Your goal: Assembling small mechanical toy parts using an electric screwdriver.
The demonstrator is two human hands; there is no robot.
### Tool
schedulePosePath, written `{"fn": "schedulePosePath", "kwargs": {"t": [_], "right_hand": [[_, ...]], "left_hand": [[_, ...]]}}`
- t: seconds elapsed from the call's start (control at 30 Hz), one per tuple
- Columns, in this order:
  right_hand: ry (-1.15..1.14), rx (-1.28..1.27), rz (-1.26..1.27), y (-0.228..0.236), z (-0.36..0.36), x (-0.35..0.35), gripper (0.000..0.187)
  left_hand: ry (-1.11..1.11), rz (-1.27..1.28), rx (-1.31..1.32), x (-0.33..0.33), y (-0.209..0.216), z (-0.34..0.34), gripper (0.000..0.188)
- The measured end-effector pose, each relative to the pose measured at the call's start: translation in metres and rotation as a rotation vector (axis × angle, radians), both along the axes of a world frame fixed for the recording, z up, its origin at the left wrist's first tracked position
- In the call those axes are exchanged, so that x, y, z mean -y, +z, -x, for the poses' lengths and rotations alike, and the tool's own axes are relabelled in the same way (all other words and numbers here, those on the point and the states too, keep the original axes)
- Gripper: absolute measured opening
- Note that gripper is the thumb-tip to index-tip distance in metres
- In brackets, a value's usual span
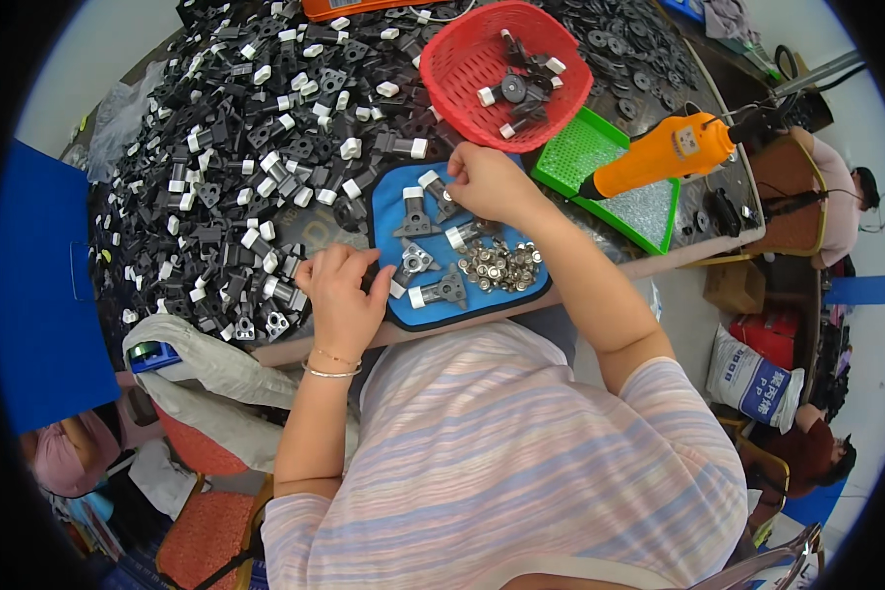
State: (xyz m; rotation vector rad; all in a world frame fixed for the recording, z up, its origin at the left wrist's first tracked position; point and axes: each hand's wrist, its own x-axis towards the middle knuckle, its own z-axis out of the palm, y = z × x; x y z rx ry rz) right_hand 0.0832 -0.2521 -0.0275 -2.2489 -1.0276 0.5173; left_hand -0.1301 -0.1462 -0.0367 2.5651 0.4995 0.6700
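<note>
The right hand (490, 182) has its thumb and fingertips drawn close together at a white-ended black plastic bracket (441, 197) on the blue mat (389, 202); whether they grip it cannot be told. The left hand (342, 295) is loosely curled, thumb apart from index finger, with no part visible in that gap. Four more brackets lie nearer the body than the right fingertips, and small round metal pieces (501, 267) are heaped there too.

Just beyond the right fingers, the red basket (462, 74) holds a handful of pieces, while a large bracket pile (265, 108) spreads left of and beyond the left fingers. By that measure, little seems done and much remains. Right of the right fingers, neither hand touches the orange electric screwdriver (659, 157).
</note>
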Motion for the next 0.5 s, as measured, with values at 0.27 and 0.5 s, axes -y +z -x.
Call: {"fn": "schedulePosePath", "kwargs": {"t": [0.27, 0.5], "right_hand": [[0.021, -0.026, 0.003, -0.003, 0.000, 0.002, 0.027], [0.116, -0.020, -0.128, 0.015, 0.017, 0.028, 0.020]], "left_hand": [[-0.009, 0.005, -0.007, 0.001, -0.004, 0.000, 0.017], [0.001, -0.011, 0.019, 0.001, -0.011, 0.006, 0.013]]}}
